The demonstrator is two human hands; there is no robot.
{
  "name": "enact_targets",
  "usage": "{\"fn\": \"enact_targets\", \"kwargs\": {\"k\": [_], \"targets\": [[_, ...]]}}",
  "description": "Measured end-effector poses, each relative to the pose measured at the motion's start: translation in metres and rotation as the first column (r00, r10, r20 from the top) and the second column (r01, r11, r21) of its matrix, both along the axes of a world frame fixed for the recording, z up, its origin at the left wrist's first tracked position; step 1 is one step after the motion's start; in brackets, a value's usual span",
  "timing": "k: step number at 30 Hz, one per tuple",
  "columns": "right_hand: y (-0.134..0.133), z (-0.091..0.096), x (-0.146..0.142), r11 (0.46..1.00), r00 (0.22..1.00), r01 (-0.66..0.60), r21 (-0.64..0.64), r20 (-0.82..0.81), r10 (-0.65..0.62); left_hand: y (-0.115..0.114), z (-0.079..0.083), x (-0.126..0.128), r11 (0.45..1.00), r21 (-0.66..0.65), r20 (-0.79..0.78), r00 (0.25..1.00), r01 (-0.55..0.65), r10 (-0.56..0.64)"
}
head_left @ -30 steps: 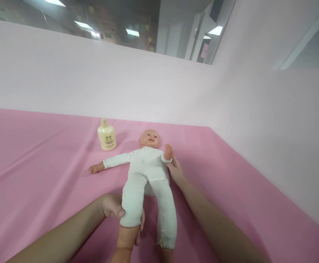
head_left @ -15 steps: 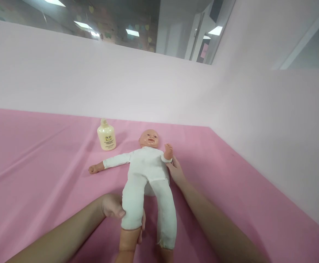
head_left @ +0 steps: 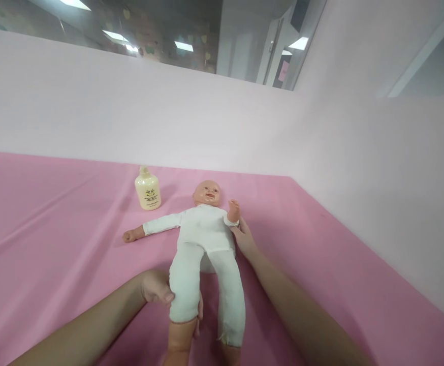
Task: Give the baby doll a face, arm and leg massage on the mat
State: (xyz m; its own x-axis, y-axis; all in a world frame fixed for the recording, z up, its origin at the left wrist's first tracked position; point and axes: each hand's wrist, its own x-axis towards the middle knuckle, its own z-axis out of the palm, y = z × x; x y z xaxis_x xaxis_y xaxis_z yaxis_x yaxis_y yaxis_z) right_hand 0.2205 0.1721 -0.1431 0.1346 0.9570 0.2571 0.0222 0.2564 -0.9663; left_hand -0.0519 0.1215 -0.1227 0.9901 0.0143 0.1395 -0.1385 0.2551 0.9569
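A baby doll [head_left: 204, 234] in a white suit lies on its back on the pink cloth [head_left: 54, 239], head toward the far wall. My left hand [head_left: 157, 288] is wrapped round the doll's lower left-side leg, thumb on top and fingers beneath. My right hand [head_left: 245, 239] rests against the doll's side under its raised arm; its fingers lie tucked behind the body, so its grip stays hidden. A cream pump bottle [head_left: 148, 188] stands beyond the doll's outstretched arm.
Pale pink walls [head_left: 359, 168] enclose the cloth at the back and right, meeting in a corner behind the doll. Above them, glass shows ceiling lights.
My left hand has pushed the doll's leg slightly forward and upward along the cloth. The right hand and the bottle have stayed put.
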Motion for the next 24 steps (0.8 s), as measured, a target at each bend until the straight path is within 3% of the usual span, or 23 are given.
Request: {"fn": "enact_targets", "kwargs": {"k": [10, 15, 24], "targets": [[-0.011, 0.017, -0.006, 1.000, 0.999, -0.020, -0.011, -0.039, 0.020, -0.004, 0.001, -0.002, 0.974, -0.194, -0.091, 0.986, 0.117, -0.137], [-0.010, 0.018, -0.004, 1.000, 1.000, 0.002, 0.020, -0.023, -0.002, -0.001, 0.004, -0.004, 0.968, -0.197, -0.113, 0.977, 0.157, -0.182], [-0.013, 0.021, -0.005, 0.997, 0.998, 0.065, 0.032, 0.007, -0.065, -0.008, 0.020, 0.003, 0.975, -0.183, -0.132, 0.980, 0.124, -0.149]]}}
